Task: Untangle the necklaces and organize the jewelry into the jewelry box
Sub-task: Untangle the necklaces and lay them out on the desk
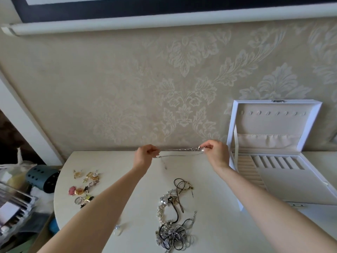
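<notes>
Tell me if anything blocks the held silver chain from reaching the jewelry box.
Nothing visible does. The silver chain, stretched between left hand and right hand, is beside the open jewelry box, lid hooks bare.

A cream-white tabletop with a rounded left edge [113, 161] stands against the far wall. On its near middle lies a tangled heap of silver chains and black cords [173, 216], stretching from the near edge toward the centre. Well apart from it, along the left edge, lies a loose scatter of small earrings and rings in gold, pink, orange, green and silver [84, 189]. On the right side sits a white rectangular jewelry box with beige lining [291, 185], its lid upright at the far side. A small pale translucent piece [118, 230] lies near, left of the heap.
</notes>
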